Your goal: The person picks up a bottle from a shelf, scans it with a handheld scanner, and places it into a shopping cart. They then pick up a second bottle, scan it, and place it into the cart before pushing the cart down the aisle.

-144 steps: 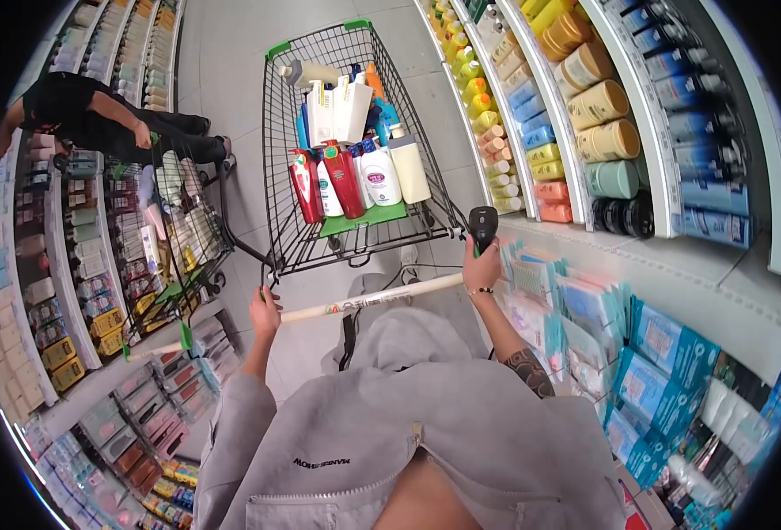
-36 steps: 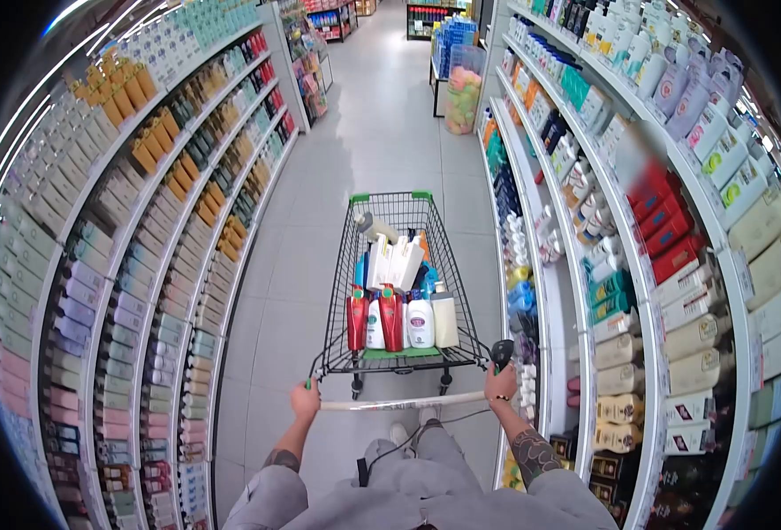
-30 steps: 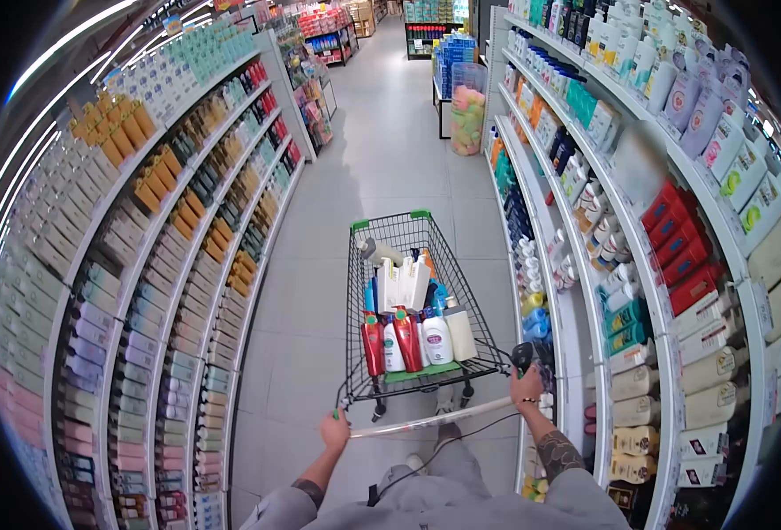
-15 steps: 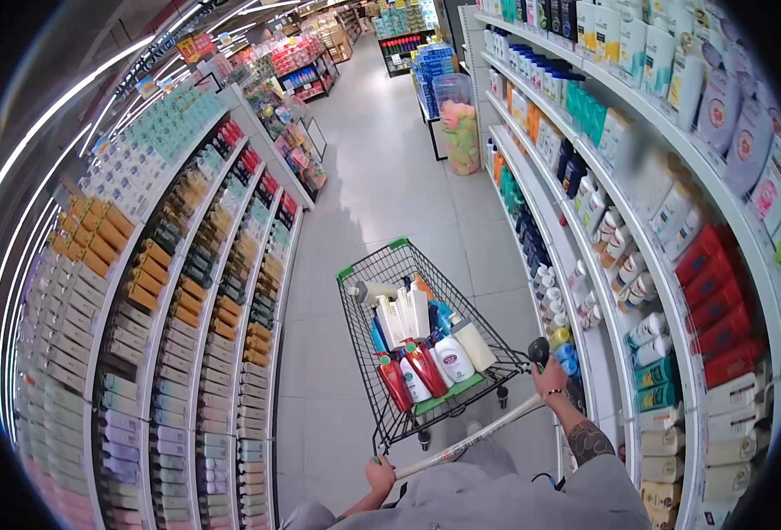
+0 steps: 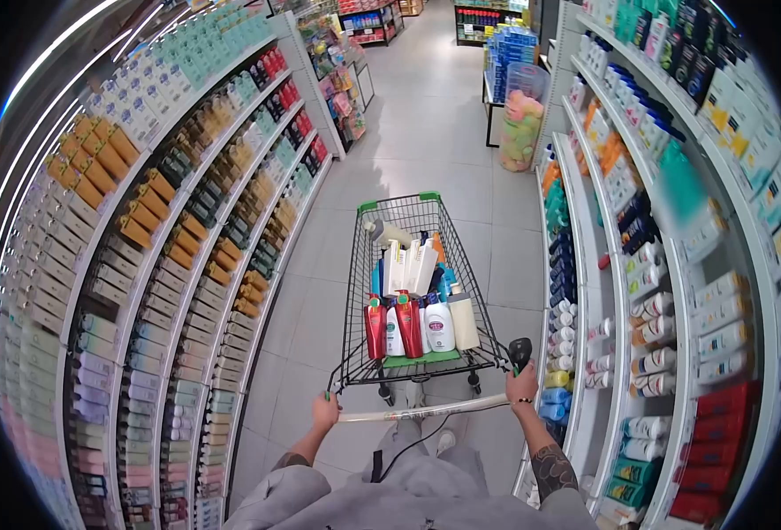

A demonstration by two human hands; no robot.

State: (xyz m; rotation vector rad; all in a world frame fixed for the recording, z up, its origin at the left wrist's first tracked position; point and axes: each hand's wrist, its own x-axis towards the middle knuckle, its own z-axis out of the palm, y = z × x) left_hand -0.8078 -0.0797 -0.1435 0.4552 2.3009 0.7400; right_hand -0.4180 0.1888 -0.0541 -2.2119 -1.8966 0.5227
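A wire shopping cart (image 5: 352,291) with green corners stands in front of me. My left hand (image 5: 326,410) is closed round the left end of its handle (image 5: 408,413). At the right end, my right hand (image 5: 521,385) is wrapped round the handle, with a black device (image 5: 520,352) just above its fingers. Inside the cart, red bottles (image 5: 408,325), a white bottle (image 5: 439,327) and a cream pump bottle (image 5: 463,320) stand near the handle. White bottles (image 5: 408,267) are behind them, and a greyish bottle (image 5: 385,233) lies tilted at the far left.
Stocked shelves line the left (image 5: 198,225) and right (image 5: 642,256) sides. A clear bin (image 5: 522,119) of colourful items stands ahead on the right, beside stacked blue packages (image 5: 510,62). Grey floor tiles (image 5: 413,132) run ahead between the shelves.
The cart and its handle have turned from slanting to nearly straight ahead in view. The shelves and bin have shifted in view. Both hands remain on the handle.
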